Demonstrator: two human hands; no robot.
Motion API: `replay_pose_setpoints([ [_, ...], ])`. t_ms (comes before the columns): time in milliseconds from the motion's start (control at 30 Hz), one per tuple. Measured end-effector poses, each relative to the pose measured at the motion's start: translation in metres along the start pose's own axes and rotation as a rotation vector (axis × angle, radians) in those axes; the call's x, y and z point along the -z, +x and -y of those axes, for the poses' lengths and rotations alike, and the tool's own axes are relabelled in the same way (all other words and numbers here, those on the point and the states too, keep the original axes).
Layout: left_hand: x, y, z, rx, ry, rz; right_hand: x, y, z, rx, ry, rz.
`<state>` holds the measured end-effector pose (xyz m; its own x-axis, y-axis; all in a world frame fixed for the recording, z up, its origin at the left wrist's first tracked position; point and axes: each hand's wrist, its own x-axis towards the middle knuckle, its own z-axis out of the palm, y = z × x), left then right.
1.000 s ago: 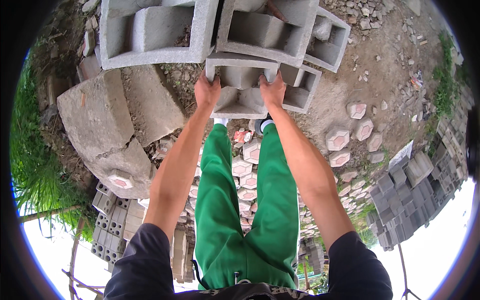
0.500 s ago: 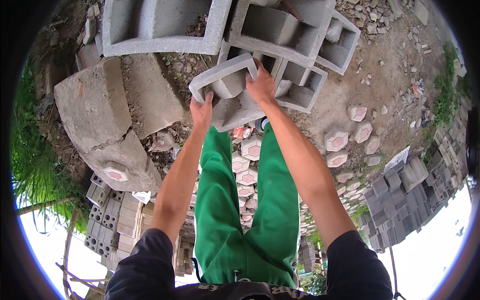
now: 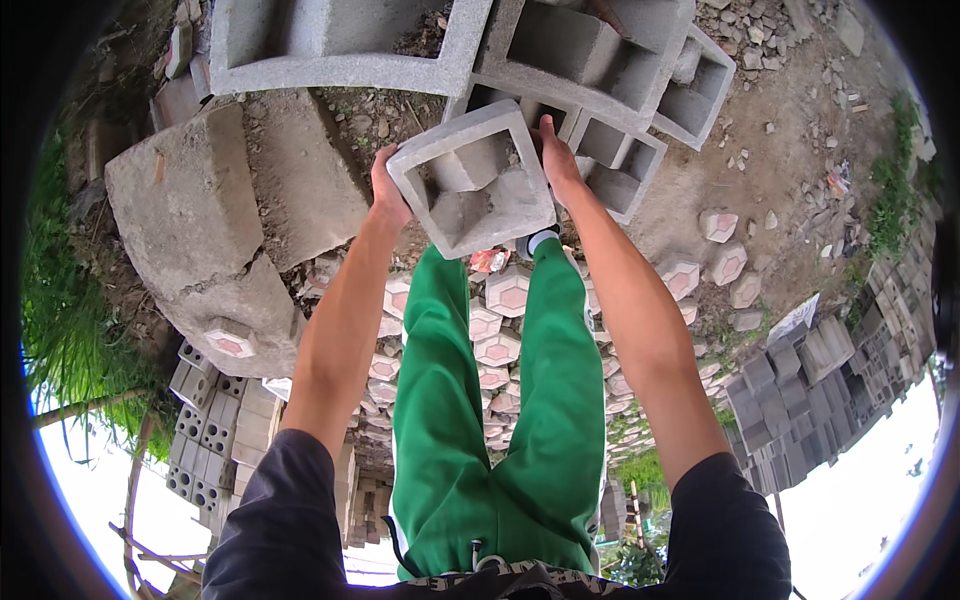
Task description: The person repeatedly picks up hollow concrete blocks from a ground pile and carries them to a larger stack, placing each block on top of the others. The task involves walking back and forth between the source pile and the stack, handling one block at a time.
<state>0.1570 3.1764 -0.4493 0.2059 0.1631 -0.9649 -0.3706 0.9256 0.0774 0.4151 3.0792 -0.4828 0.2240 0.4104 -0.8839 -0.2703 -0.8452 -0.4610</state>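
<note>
A grey hollow concrete block [image 3: 455, 137] is held up in front of my legs, tilted, with its square opening and stepped inside facing me. My left hand [image 3: 390, 190] presses on its left side, fingers mostly hidden along the outer wall. Against the right side lies my right hand [image 3: 560, 165], its thumb pointing up and its other fingers out of sight. Just beyond the held block, more hollow blocks of the same kind are stacked; a large one [image 3: 345, 75] lies at the far left and another [image 3: 645, 60] to its right.
A big cracked concrete slab [image 3: 190, 200] stands to my left. Hexagonal pavers [image 3: 500, 345] with pink centres cover the ground by my feet, some scattered [image 3: 727, 262] on dirt at right. Stacks of grey bricks [image 3: 800, 385] and perforated blocks [image 3: 205, 435] lie further off.
The block has turned so its opening faces me more squarely. My left hand has shifted outward to its left side, and my right hand from the top edge to the right side.
</note>
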Motion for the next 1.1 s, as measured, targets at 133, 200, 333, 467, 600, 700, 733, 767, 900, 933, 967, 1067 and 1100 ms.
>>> replay_pose_setpoints([
  [133,0.0,0.004,-0.005,0.135,-0.006,0.053,0.002,-0.004,0.002,-0.066,-0.065,-0.001],
  [200,0.002,0.009,-0.004,0.139,-0.013,0.055,-0.002,-0.007,0.009,-0.068,-0.098,0.026],
  [333,0.0,0.01,0.0,0.094,0.0,0.03,-0.006,-0.011,0.019,-0.046,-0.242,-0.053],
  [467,0.003,-0.012,0.002,0.002,0.037,-0.027,-0.013,-0.027,0.026,-0.059,-0.063,-0.006],
  [600,-0.023,-0.095,-0.001,0.071,0.241,-0.195,0.002,-0.113,0.033,-0.204,0.098,0.019],
  [700,-0.029,-0.189,-0.004,-0.028,0.352,0.122,0.016,-0.212,0.042,-0.18,0.19,0.028],
  [733,-0.034,-0.233,-0.006,0.01,0.345,0.178,0.014,-0.259,0.062,-0.191,0.218,0.058],
  [767,-0.032,-0.26,-0.002,0.026,0.287,0.17,0.016,-0.297,0.07,-0.154,0.283,0.116],
  [900,-0.048,-0.341,0.013,0.091,0.309,0.112,0.009,-0.389,0.048,-0.085,0.411,0.036],
  [933,-0.057,-0.363,0.015,0.112,0.348,0.143,0.006,-0.401,0.028,-0.118,0.445,-0.034],
  [967,-0.07,-0.389,0.016,0.114,0.394,0.113,0.001,-0.412,0.008,-0.074,0.46,-0.058],
  [1067,-0.065,-0.395,0.024,0.065,0.486,0.198,0.004,-0.439,-0.003,-0.013,0.51,-0.092],
  [1100,-0.07,-0.398,0.025,0.089,0.491,0.227,0.009,-0.456,0.001,-0.048,0.544,-0.086],
])
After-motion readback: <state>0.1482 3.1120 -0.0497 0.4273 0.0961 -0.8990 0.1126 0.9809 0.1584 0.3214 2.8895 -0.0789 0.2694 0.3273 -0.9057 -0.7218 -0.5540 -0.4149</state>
